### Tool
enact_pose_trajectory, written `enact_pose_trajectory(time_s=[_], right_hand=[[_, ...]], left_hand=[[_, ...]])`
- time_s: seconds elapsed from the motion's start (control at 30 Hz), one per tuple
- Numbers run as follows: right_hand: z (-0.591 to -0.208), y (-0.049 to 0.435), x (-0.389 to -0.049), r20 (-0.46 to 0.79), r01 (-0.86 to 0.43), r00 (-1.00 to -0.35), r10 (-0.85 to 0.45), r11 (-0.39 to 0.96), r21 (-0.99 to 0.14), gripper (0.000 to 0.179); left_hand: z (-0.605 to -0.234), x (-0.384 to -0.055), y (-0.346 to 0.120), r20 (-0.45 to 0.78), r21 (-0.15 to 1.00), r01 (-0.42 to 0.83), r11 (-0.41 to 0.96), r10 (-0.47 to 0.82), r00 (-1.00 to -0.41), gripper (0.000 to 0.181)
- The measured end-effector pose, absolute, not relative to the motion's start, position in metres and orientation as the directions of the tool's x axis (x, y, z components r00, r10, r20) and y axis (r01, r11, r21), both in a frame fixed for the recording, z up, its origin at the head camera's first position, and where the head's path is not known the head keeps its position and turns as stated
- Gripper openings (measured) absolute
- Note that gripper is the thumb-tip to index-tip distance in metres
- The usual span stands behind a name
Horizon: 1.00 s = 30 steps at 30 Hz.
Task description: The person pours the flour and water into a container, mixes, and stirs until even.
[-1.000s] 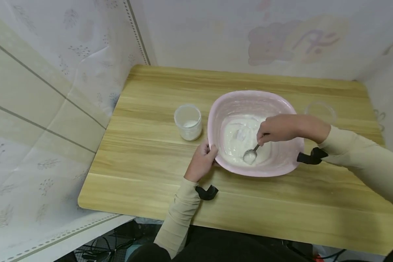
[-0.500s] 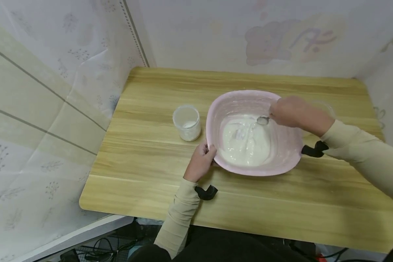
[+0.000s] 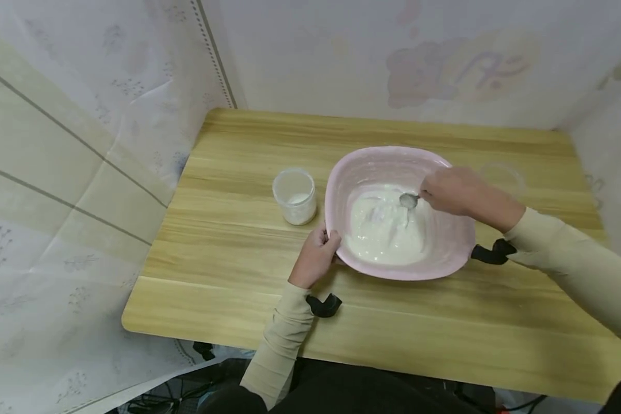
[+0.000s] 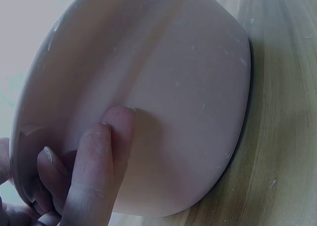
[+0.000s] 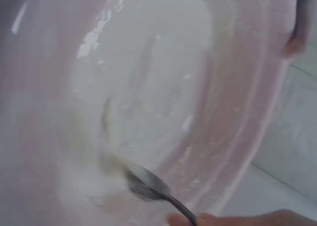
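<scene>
A pink bowl [image 3: 455, 241] holding white batter [image 3: 388, 227] sits on the wooden table [image 3: 238, 247]. My left hand [image 3: 315, 256] grips the bowl's near-left rim; in the left wrist view its fingers [image 4: 106, 151] press the bowl's outer wall [image 4: 178, 92]. My right hand [image 3: 452, 190] holds a metal spoon [image 3: 407, 200] over the far right part of the batter. In the right wrist view the spoon [image 5: 146, 184] dips into the batter [image 5: 143, 87], blurred by motion.
A small clear jar [image 3: 295, 195] with white powder at its bottom stands just left of the bowl. A clear empty cup [image 3: 502, 172] sits behind my right hand. Patterned paper walls [image 3: 83, 144] enclose the table on three sides.
My right hand swept the spoon from the near side of the bowl to the far right side, then a little back toward the middle. The left hand stayed on the rim.
</scene>
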State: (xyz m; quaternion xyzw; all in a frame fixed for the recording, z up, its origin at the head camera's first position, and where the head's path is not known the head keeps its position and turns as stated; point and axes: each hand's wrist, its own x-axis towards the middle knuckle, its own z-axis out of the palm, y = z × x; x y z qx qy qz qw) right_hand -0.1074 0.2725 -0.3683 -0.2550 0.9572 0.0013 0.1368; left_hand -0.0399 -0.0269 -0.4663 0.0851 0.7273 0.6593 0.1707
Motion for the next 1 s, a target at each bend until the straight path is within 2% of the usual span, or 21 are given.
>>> enact_pose_trajectory(time_s=[0.07,0.13,0.23,0.3,0.37,0.43,0.6,0.7,0.8,1.0], right_hand=[[-0.373,0.272,-0.112,-0.213,-0.492,-0.848,-0.485,0.87,-0.026,0.031],[-0.377,0.266,-0.111,-0.22,-0.528,-0.819,-0.53,0.846,-0.072,0.031],[-0.375,0.251,-0.1,-0.294,-0.572,-0.731,-0.615,0.788,-0.226,0.025],[-0.372,0.24,-0.094,-0.361,-0.549,-0.671,-0.648,0.761,-0.344,0.023],[-0.37,0.232,-0.092,-0.388,-0.538,-0.65,-0.653,0.757,-0.372,0.022],[-0.371,0.231,-0.096,-0.39,-0.526,-0.668,-0.634,0.773,-0.355,0.023],[-0.38,0.243,-0.116,-0.263,-0.508,-0.794,-0.548,0.836,-0.21,0.027],[-0.387,0.242,-0.124,-0.206,-0.547,-0.795,-0.571,0.82,-0.167,0.028],[-0.389,0.232,-0.118,-0.251,-0.588,-0.742,-0.622,0.783,-0.202,0.025],[-0.363,0.222,-0.087,-0.454,-0.598,-0.585,-0.672,0.736,-0.319,0.021]], left_hand=[[-0.467,-0.04,-0.028,-0.14,0.988,-0.106,0.116,0.343,-0.929,0.044],[-0.467,-0.039,-0.029,-0.15,0.987,-0.119,0.11,0.345,-0.927,0.044],[-0.466,-0.04,-0.03,-0.153,0.987,-0.126,0.099,0.359,-0.921,0.045],[-0.466,-0.04,-0.03,-0.151,0.988,-0.125,0.093,0.359,-0.921,0.045],[-0.467,-0.041,-0.03,-0.146,0.988,-0.121,0.093,0.349,-0.926,0.045],[-0.467,-0.042,-0.03,-0.145,0.988,-0.121,0.091,0.345,-0.927,0.045],[-0.469,-0.042,-0.029,-0.144,0.989,-0.125,0.074,0.375,-0.916,0.043],[-0.469,-0.042,-0.029,-0.136,0.991,-0.12,0.065,0.377,-0.916,0.044],[-0.469,-0.041,-0.029,-0.134,0.991,-0.117,0.066,0.373,-0.918,0.045],[-0.468,-0.042,-0.028,-0.127,0.992,-0.109,0.069,0.385,-0.914,0.044]])
